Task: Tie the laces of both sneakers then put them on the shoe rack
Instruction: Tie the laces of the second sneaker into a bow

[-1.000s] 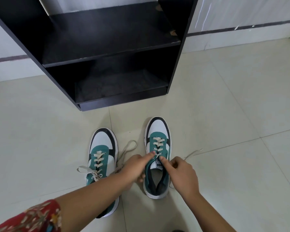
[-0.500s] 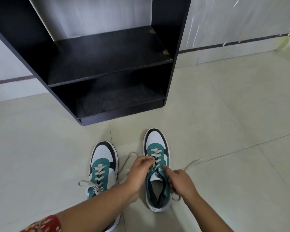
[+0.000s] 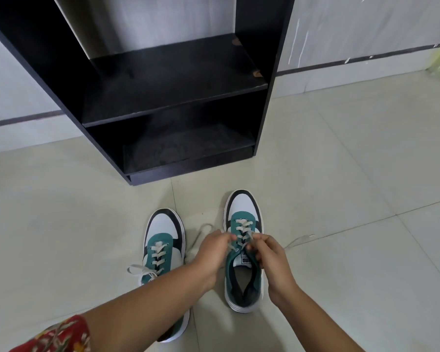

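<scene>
Two green, white and black sneakers stand side by side on the floor, toes toward the rack. The right sneaker (image 3: 243,214) has its cream laces pinched on either side of the tongue: my left hand (image 3: 211,252) grips the left lace end and my right hand (image 3: 268,254) grips the right one. One loose lace tail (image 3: 299,240) trails over the floor to the right, another loops out to the left. The left sneaker (image 3: 163,229) sits partly under my left forearm, its laces lying loose. The black shoe rack (image 3: 173,105) stands just beyond, both shelves bare.
Pale floor tiles (image 3: 353,174) spread all around the sneakers. A white wall with a dark stripe (image 3: 366,57) runs behind the rack. My left arm shows a red patterned sleeve (image 3: 59,336) at the bottom left.
The view has tilted up, so the rack and sneakers sit lower in frame. Both hands have drawn closer together over the right sneaker's top eyelets, pulling the laces tighter.
</scene>
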Motion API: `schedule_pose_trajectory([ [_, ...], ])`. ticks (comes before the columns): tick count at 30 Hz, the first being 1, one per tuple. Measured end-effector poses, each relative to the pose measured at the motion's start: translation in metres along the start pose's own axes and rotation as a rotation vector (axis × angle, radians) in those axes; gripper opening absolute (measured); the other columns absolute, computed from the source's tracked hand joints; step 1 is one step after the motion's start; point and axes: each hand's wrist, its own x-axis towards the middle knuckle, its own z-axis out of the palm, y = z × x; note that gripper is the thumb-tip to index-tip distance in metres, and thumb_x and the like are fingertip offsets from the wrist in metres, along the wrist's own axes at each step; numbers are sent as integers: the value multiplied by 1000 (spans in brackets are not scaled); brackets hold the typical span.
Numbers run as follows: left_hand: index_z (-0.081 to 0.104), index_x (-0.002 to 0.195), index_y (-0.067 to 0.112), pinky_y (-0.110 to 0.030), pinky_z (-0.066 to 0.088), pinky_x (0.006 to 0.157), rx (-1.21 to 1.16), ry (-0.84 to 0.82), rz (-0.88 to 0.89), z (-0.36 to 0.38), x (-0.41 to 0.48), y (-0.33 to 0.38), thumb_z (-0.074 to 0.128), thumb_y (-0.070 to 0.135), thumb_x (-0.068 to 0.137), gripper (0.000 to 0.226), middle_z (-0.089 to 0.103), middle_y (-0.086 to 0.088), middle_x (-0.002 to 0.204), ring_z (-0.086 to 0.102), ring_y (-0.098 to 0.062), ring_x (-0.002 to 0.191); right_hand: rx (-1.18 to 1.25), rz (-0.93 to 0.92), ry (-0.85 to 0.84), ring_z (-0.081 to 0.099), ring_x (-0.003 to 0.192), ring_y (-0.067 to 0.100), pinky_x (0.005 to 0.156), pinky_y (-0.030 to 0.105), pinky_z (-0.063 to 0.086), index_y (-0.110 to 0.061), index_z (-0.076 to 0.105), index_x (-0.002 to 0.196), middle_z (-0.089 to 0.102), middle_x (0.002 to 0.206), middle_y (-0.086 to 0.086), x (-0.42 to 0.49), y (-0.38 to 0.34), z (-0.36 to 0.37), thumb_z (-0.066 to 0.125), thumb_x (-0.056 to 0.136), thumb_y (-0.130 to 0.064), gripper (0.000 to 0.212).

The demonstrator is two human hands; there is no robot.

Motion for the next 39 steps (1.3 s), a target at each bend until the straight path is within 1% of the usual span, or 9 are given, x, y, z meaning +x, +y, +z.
schedule_pose_trajectory([
  [2,54,77,14,3,40,74,122,-24,315,-4,1,3,41,3,91,23,58,-7,106,52,-4,92,-113,-89,-108,57,62,5,60,10,46,-7,66,91,62,75,2,-2,-5,2,51,88,-5,16],
  [4,52,69,23,-15,34,104,370,-140,612,-13,4,1,39,6,89,29,57,-4,123,49,-6,114,-303,-253,-160,57,69,14,68,22,47,-14,67,81,64,72,2,-4,-9,2,55,80,-13,13],
  [7,51,71,13,-34,33,109,749,-274,810,-27,13,-5,37,13,83,19,61,-5,86,54,-20,89,-511,-412,-118,51,67,10,62,17,40,-27,58,73,58,65,-4,-8,-7,-1,55,69,-19,9],
  [13,50,69,7,-27,35,96,1135,-314,1060,-36,16,1,44,8,73,7,53,-9,73,47,-25,76,-506,-557,-158,44,69,10,63,17,35,-25,46,62,50,63,-11,-8,6,-14,57,74,-30,16],
  [17,49,78,8,-30,41,79,963,-166,1030,-38,14,-1,39,14,82,12,50,-3,78,44,-17,75,-710,-684,-82,48,77,11,69,23,39,-21,52,63,56,65,-11,-6,7,-20,56,78,-35,21],
  [21,50,113,13,-31,43,73,934,47,835,-29,17,-8,35,19,94,25,61,-5,95,54,-19,87,-911,-753,1,50,82,11,74,27,44,-27,67,90,61,82,-11,-11,14,-14,51,83,-34,19],
  [26,62,93,13,-30,34,66,1292,-9,787,-36,22,0,39,26,90,27,55,-3,84,49,-19,85,-1151,-776,57,53,75,20,62,31,50,-20,57,120,57,87,-1,-13,25,-6,45,84,-27,39],
  [30,59,82,15,-28,37,62,1272,-185,899,-40,11,8,41,26,84,22,52,4,85,37,-8,81,-1018,-722,77,52,78,18,61,28,45,-21,60,109,57,85,-1,-13,23,0,42,88,-32,30],
  [39,63,73,22,-23,32,43,1431,73,1114,-68,20,3,41,44,86,34,60,7,65,53,-14,60,-365,-452,24,52,103,-1,85,9,40,-14,56,62,52,105,-5,-6,4,-3,60,79,-23,19],
])
